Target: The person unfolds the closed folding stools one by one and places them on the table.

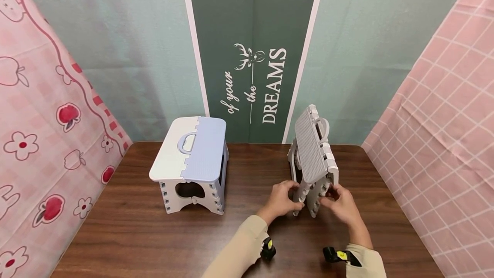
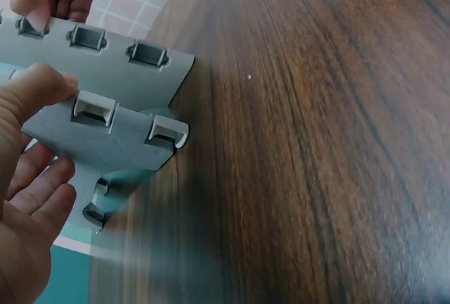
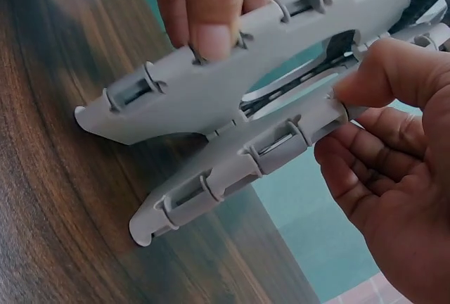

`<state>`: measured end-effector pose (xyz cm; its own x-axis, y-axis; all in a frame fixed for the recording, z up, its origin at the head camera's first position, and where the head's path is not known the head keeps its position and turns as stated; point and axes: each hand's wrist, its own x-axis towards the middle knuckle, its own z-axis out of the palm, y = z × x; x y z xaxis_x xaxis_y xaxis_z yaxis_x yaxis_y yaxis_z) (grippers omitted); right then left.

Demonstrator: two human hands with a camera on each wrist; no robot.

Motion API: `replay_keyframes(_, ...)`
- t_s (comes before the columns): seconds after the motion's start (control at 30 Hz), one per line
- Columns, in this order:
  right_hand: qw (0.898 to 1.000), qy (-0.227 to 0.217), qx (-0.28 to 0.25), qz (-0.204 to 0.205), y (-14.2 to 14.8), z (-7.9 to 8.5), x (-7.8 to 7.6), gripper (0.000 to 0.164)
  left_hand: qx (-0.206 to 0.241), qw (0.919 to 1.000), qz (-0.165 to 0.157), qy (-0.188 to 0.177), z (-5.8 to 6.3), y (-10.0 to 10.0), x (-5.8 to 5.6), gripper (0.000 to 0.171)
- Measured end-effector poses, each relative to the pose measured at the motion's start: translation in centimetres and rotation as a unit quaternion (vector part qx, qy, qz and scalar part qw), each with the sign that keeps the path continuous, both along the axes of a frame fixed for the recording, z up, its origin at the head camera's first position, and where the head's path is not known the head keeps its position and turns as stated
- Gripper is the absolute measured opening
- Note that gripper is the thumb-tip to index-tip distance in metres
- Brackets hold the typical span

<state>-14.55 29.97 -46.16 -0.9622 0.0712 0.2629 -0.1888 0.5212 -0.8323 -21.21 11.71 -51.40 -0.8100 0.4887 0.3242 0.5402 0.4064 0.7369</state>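
A grey folding step stool [image 1: 310,145] stands half folded at the right of the table, its top tilted up into a ridge and its carry handle raised. My left hand [image 1: 281,200] pinches the edge of its left leg panel between thumb and fingers. On the other side my right hand [image 1: 341,204] grips the right leg panel [image 3: 281,142] by its edge, thumb on the near face. The two near leg panels meet at a narrow angle, as the right wrist view shows. Slotted hinge lugs [image 2: 93,109] line the panel edges in the left wrist view.
A second folding stool [image 1: 189,153], white and lilac, stands fully unfolded at the left. Both stools are on a dark brown wooden table [image 1: 154,243]. Behind hangs a green cloth [image 1: 254,20] with lettering; pink cloths [image 1: 444,110] hang at both sides.
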Motion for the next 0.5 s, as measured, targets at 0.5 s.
replay_keyframes(0.5, 0.996, 0.039, -0.08, -0.007, -0.1, -0.6, -0.2, 0.02, -0.006, 0.9997, -0.001, -0.025, -0.2, -1.5, -0.3, 0.051)
